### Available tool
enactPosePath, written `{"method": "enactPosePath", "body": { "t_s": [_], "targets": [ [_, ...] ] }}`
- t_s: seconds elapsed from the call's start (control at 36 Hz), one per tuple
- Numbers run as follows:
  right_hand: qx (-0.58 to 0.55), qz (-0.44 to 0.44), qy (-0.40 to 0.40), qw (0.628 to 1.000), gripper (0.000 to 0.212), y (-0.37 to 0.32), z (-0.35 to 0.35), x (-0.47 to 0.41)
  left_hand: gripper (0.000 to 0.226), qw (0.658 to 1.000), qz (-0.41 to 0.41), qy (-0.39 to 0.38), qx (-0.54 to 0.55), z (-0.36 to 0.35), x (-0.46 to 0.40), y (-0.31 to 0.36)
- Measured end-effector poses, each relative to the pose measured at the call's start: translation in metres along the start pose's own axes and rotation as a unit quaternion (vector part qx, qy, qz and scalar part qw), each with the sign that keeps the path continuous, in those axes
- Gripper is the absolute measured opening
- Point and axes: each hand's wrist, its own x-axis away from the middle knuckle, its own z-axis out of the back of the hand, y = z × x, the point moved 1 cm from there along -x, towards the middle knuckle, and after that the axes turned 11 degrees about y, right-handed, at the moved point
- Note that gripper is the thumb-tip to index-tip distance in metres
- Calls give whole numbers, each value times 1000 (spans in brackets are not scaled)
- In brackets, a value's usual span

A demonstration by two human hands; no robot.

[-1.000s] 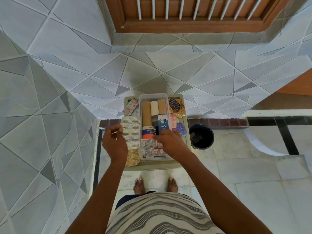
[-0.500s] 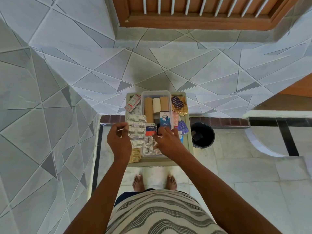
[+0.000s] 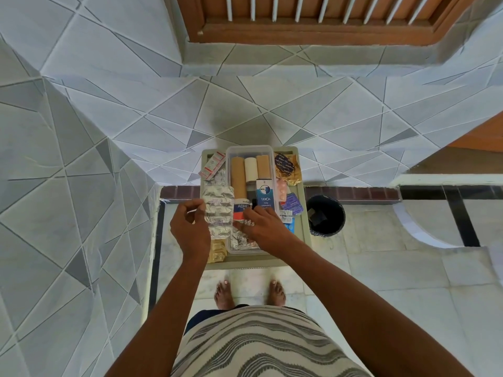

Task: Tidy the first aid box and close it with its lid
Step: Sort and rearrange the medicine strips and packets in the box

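While my left hand [image 3: 190, 227] pinches the silver foil pill strips [image 3: 219, 210] just left of the clear plastic box [image 3: 250, 152] on the grey table [image 3: 302, 213], my right hand [image 3: 261, 227], fingers bent, presses strips inside, so I should lay them flat.

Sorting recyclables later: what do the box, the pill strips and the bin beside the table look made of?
Box: clear, slightly frosted plastic, since its contents show through the walls. Pill strips: silvery crinkled foil with raised blisters, probably aluminium. Bin: dark and round, likely plastic, though too shadowed to be sure.
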Motion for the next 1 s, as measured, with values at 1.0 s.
{"method": "enactPosePath", "body": {
  "t_s": [1.0],
  "targets": [
    [-7,59,7,998,50,6,-15,20,10,998,17,-61,-13,-6,7,-14]
  ]
}}
